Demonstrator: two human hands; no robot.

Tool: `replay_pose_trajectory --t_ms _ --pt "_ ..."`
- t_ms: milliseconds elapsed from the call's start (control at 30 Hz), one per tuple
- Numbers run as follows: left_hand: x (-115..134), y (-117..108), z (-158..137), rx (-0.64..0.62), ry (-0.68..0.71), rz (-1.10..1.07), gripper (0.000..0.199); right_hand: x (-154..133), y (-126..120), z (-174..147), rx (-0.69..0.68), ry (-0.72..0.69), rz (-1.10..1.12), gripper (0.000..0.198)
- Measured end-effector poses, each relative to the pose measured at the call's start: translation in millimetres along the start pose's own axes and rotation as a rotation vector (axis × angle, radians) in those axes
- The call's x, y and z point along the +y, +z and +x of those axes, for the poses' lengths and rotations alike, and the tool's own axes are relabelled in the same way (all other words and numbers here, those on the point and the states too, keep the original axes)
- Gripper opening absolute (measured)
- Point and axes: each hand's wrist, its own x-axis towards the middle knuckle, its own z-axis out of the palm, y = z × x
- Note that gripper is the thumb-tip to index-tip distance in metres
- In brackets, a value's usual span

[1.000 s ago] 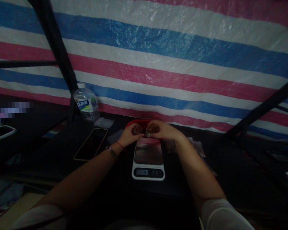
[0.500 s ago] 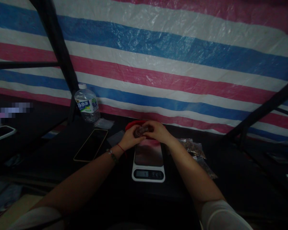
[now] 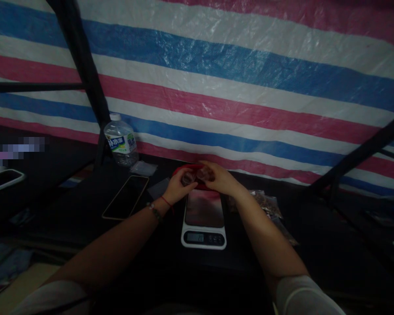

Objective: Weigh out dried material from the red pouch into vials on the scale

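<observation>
A small clear plastic cup is held in the fingers of my left hand. My right hand grips a second small clear cup, close beside the first but apart from it. What the cups contain is too dim to make out. Both hands are over a red bowl or tray, mostly hidden behind them. On the near side stands a white digital scale with a shiny platform and a lit display whose digits I cannot read.
Left of the scale lie a phone, a flat clear bag and a stack of small bags. A large plastic bottle stands behind. Filled zip bags lie right, near my forearm. Dark metal posts and a striped tarp stand behind.
The two cups were close together between my fingers and are now apart, one in each hand. My right hand has shifted slightly right. The view has moved a little.
</observation>
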Motion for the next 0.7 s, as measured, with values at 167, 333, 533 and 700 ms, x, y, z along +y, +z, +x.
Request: replay_pose_trajectory --t_ms 167,333,533,700 --pt "-14 -2 4 0.210 -0.031 -0.039 0.041 1 3 -5 -0.387 0.006 -0.059 0.041" --pt "-16 -2 7 0.278 -0.063 0.028 0.049 -3 16 -8 -0.721 0.024 -0.011 0.045" --pt "-3 3 5 0.174 -0.041 0.113 0.050 -17 6 -2 -0.202 0.015 0.104 0.021" --pt "3 7 4 0.037 0.028 0.077 0.057 -17 23 7 -0.068 -0.071 0.052 0.022"
